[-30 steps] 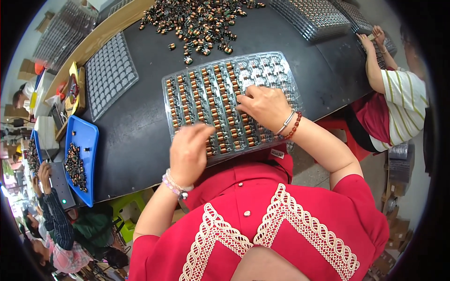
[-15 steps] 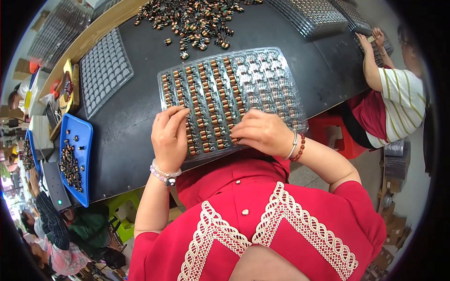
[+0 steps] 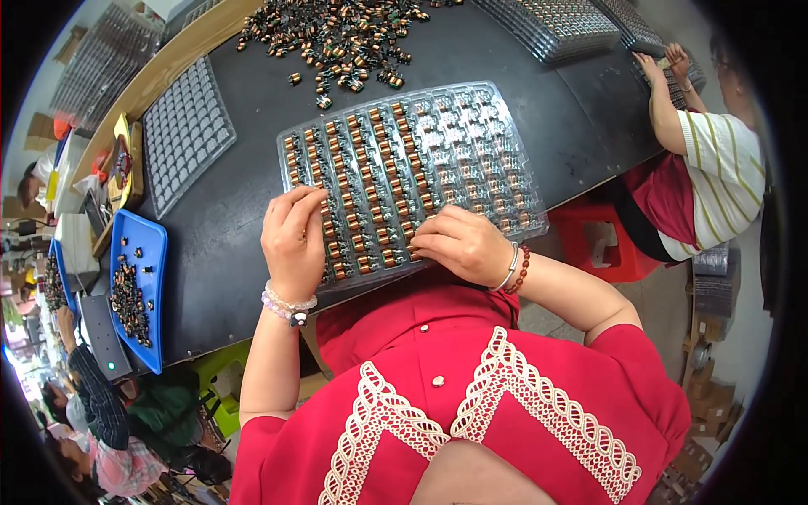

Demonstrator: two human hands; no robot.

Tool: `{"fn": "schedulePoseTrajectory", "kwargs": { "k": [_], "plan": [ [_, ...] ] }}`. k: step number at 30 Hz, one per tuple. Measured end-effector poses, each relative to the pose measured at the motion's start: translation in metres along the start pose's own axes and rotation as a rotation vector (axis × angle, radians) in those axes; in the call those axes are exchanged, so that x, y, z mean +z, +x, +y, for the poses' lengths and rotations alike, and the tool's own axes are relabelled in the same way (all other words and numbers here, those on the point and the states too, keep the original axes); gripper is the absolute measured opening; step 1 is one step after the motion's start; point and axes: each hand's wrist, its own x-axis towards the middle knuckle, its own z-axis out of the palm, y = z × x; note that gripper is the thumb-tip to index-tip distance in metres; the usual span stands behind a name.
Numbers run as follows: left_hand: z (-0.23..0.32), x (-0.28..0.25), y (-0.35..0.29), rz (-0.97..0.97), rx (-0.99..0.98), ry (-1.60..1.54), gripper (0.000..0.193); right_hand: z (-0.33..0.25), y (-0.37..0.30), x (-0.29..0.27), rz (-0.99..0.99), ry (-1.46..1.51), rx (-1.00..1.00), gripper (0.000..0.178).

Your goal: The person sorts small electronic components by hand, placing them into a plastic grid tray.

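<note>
In front of me lies a clear plastic tray [image 3: 526,215] with rows of small pockets. Copper-wound coils [image 3: 364,157] fill the pockets on its left and middle; on the right side the pockets look paler, and what they hold is hard to make out. Over the tray's left edge, my left hand [image 3: 292,244] has its fingertips pinched together, and anything between them is hidden. My right hand [image 3: 465,246] is closed at the near side of the tray, thumb and fingers on a coil in the lower rows.
A loose heap of coils [image 3: 337,38] lies at the far side of the black table [image 3: 227,269]. To the left are another pocketed tray [image 3: 187,126] and a blue bin [image 3: 157,286] of small parts. Stacked trays [image 3: 551,29] stand far right, near a co-worker in stripes [image 3: 724,177].
My left hand has shifted slightly left and up along the tray's edge. The right hand has moved a little left, still pinched over the lower rows. The view has also shifted slightly.
</note>
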Motion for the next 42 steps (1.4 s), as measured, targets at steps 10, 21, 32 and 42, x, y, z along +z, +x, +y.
{"fn": "schedulePoseTrajectory", "kwargs": {
  "k": [10, 21, 32, 42],
  "plan": [
    [-0.006, 0.013, 0.016, -0.016, 0.011, -0.012, 0.017, 0.000, 0.009, 0.000, 0.033, 0.020, 0.176, 0.024],
    [-0.091, 0.060, 0.116, -0.550, -0.262, 0.249, 0.033, 0.085, -0.029, -0.106, 0.080, -0.346, 0.853, 0.031],
    [-0.125, 0.009, 0.130, -0.783, -0.314, 0.275, 0.034, 0.077, -0.007, -0.066, 0.022, 0.135, 0.892, 0.029],
    [-0.070, 0.081, 0.162, -0.505, -0.493, 0.533, 0.046, 0.133, 0.127, -0.046, -0.086, -0.533, 0.522, 0.028]
  ]
}}
